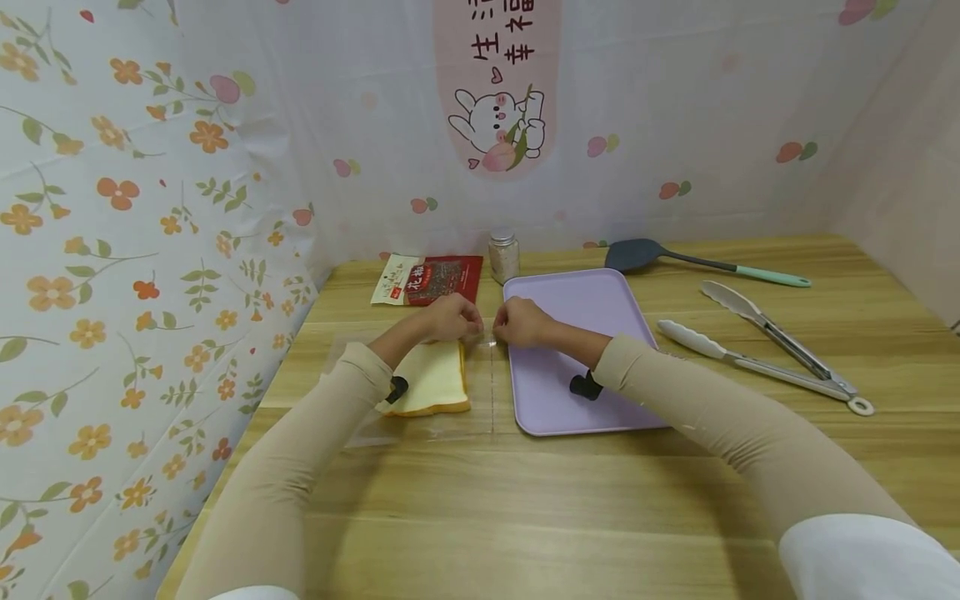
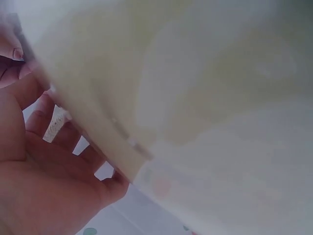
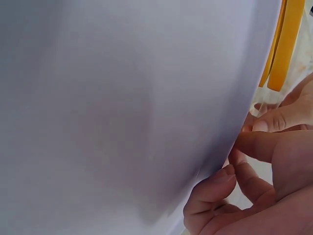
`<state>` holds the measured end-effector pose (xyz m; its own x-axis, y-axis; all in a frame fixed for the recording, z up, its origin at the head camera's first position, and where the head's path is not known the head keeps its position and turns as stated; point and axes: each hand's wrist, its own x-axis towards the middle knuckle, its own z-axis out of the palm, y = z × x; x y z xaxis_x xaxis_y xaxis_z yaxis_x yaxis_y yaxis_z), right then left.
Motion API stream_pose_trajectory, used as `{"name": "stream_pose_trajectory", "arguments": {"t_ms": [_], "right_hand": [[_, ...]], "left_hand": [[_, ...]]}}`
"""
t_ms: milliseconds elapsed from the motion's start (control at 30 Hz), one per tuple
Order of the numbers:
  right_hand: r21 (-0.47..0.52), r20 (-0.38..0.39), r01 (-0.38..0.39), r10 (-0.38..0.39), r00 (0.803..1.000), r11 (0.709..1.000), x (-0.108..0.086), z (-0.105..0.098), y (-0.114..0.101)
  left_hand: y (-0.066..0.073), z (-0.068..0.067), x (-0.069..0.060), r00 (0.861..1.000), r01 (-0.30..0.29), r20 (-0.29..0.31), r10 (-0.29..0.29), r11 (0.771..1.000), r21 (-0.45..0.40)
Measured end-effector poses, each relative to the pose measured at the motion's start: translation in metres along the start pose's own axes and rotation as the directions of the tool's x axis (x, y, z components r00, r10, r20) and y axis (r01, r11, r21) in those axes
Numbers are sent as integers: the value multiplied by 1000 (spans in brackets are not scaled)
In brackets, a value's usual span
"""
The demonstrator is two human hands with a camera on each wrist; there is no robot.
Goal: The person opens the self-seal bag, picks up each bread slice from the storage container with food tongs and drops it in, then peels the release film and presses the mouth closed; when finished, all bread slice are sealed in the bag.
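Observation:
Slices of white bread point(image 1: 435, 379) with golden crusts lie flat in a clear plastic zip bag point(image 1: 481, 423), whose mouth faces right beside the lilac tray. At the far end of that mouth, my left hand point(image 1: 450, 317) pinches the bag's edge. Close by on the right, my right hand point(image 1: 522, 322) pinches the same edge, its forearm crossing above the tray. Two crust edges point(image 3: 283, 49) show in the right wrist view. Hazy plastic and bread fill much of the left wrist view, and the exact fingertip contact is partly hidden.
The lilac tray point(image 1: 588, 304) lies right of the bag. Behind are a red seasoning packet point(image 1: 442, 279) and a glass jar point(image 1: 504, 257). A dark spatula point(image 1: 633, 255) with a mint handle and white-tipped tongs point(image 1: 780, 367) lie to the right. Patterned cloth point(image 1: 360, 108) borders the table.

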<state>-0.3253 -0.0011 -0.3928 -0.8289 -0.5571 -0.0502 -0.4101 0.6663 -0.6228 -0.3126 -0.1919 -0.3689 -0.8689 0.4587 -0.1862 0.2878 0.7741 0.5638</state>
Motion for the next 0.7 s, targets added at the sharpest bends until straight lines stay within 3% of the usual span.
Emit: {"name": "stream_pose_trajectory", "arguments": {"t_ms": [367, 700], "right_hand": [[32, -13, 57, -56, 998, 998, 2, 0, -4], [-4, 21, 108, -108, 994, 994, 3, -1, -4]], "left_hand": [[-3, -2, 0, 1000, -22, -16, 22, 1000, 18], [-3, -1, -2, 1000, -18, -11, 19, 999, 30]]}}
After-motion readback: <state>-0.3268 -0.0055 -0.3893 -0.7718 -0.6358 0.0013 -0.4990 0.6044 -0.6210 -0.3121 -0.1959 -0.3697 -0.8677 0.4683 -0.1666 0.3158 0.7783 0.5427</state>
